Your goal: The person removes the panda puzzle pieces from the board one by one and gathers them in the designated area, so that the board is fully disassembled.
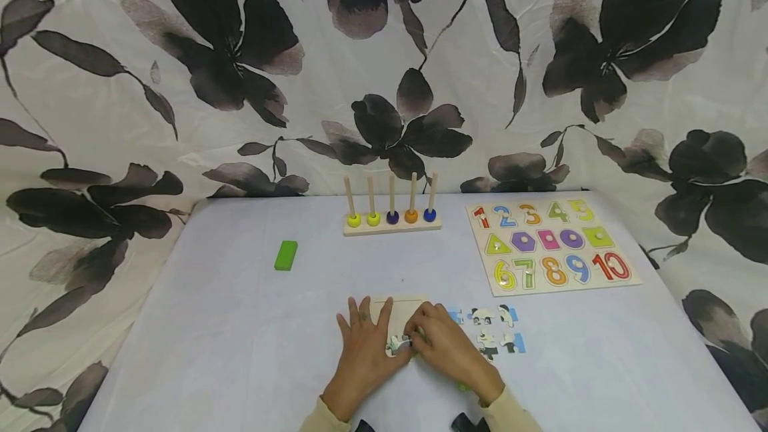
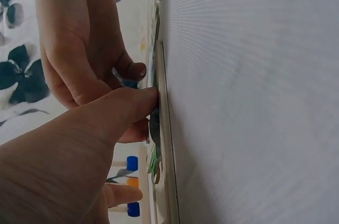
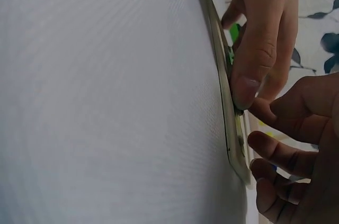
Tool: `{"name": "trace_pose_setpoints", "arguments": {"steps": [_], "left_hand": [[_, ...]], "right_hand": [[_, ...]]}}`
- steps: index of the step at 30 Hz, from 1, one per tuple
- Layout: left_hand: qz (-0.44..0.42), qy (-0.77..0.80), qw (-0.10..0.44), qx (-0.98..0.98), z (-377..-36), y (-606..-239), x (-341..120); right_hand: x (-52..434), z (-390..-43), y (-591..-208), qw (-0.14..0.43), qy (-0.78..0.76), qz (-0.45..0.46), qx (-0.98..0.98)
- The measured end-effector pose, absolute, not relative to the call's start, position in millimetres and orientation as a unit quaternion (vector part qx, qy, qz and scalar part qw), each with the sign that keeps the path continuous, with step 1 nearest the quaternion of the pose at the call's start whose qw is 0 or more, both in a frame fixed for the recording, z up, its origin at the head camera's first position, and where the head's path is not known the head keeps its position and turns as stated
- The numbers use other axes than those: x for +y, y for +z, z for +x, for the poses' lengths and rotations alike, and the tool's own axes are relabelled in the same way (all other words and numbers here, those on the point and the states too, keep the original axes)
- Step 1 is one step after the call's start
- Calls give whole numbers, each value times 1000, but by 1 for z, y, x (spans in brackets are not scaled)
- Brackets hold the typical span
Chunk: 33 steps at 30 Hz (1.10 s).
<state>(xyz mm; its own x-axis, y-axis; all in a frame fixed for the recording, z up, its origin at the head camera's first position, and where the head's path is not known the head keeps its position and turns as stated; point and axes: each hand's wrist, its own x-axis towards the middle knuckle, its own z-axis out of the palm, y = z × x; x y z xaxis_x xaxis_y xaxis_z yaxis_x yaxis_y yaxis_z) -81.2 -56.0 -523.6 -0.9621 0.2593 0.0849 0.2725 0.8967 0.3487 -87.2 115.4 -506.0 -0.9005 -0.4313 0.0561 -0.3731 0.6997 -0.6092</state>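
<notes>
A wooden puzzle board point(image 1: 396, 307) lies flat at the front middle of the table. My left hand point(image 1: 367, 345) rests over its left side, fingers spread, and the thumb point(image 2: 135, 102) presses down at a jigsaw piece point(image 1: 397, 344) with grey and green print in the board's lower part. Against that thumb, my right hand point(image 1: 445, 342) bends over the board's right side, its fingers curled at the edge of the same piece. The fingers point(image 3: 283, 152) hide much of the contact. Right of the board lie several loose panda jigsaw pieces point(image 1: 482, 317), partly behind the right hand.
A wooden peg stand point(image 1: 393, 227) with coloured beads is at the back middle. The number and shape board point(image 1: 555, 249) lies at the back right. Left of centre is a green block point(image 1: 286, 255). A small green thing point(image 1: 463, 387) shows beside the right wrist. Floral cloth point(image 1: 384, 72) hangs behind.
</notes>
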Motion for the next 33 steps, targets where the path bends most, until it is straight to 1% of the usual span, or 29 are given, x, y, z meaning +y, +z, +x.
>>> {"name": "trace_pose_setpoints", "arguments": {"steps": [11, 16, 25, 30, 33], "left_hand": [[-146, -180, 22, -973, -81, -524, -58], [-145, -182, 25, -972, -81, -525, -59], [-146, -178, 36, -973, -80, -525, -59], [-146, -176, 40, -973, -79, -525, -59], [-147, -178, 38, -972, -79, -526, -59]], "right_hand": [[117, -88, -505, 36, -330, -225, 916], [119, -90, -507, 34, -357, -228, 905], [118, -90, -506, 75, -401, -212, 888], [116, -91, -508, 80, -407, -216, 884], [115, -91, -510, 74, -411, -217, 883]]}}
